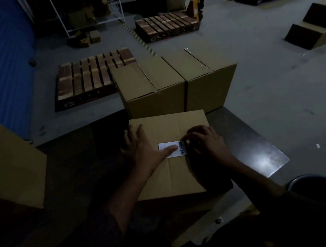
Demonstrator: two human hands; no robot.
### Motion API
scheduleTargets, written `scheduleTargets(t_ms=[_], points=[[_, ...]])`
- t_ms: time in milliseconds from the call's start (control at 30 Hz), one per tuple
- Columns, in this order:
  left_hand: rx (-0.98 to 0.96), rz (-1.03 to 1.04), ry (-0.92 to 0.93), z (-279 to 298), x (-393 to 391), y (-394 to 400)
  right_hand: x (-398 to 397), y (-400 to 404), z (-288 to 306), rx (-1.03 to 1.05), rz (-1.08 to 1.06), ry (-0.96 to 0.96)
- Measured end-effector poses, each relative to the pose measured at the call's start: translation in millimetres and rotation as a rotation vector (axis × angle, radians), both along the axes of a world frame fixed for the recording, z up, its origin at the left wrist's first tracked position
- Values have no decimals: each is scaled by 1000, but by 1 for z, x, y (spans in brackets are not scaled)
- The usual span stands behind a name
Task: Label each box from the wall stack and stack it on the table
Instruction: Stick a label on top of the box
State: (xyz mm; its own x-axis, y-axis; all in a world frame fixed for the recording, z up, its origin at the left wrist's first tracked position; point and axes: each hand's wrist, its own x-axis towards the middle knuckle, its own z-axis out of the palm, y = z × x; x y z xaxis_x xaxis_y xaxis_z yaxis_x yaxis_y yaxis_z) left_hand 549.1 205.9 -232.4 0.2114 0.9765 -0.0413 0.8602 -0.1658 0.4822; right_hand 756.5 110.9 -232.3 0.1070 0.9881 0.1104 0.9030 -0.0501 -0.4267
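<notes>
Pressing down now: the left hand (141, 151) lies flat on the box (174, 173), fingers straight and spread, thumb stretched rightward onto the label (172, 149). That white label sits right under the thumb tip, mid-lid, barcode end toward the other hand. The box rests on the dark table (248, 145), just in front of the two taped boxes (176, 86) already set beyond the fingertips.

Over to the right hand (207, 141): its fingers are curled at the label's right edge, fingertips on the barcode corner. Whether they pinch a lifted corner or only rub it down, I cannot tell; the light is poor.

Risks from here, as I judge them. If that right edge is not yet stuck and the thumb drags sideways, the label may wrinkle or land crooked. A crease through the barcode could make it unreadable. Uneven pressure may leave a bubble or a loose corner that peels when the box is stacked. And a hard push near the lid's centre seam could flex the flaps under the label.
</notes>
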Motion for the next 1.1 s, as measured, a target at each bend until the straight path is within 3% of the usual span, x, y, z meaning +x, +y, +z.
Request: scheduleTargets(t_ms=[400,633,800,967,1100], points=[[69,-2,-34,-5,-4,-3,-7,15,6,-4,-149,124],[79,0,-28,-4,-3,-3,-11,12,2,26,-139,12],[86,-3,-41,-4,-3,-3,-6,13,6,21,-147,111],[101,-8,-50,-7,-5,-4,-11,11,-1,59,-138,-4],[105,-8,-52,-9,-4,-2,-20,11,-1,40,-158,-221]])
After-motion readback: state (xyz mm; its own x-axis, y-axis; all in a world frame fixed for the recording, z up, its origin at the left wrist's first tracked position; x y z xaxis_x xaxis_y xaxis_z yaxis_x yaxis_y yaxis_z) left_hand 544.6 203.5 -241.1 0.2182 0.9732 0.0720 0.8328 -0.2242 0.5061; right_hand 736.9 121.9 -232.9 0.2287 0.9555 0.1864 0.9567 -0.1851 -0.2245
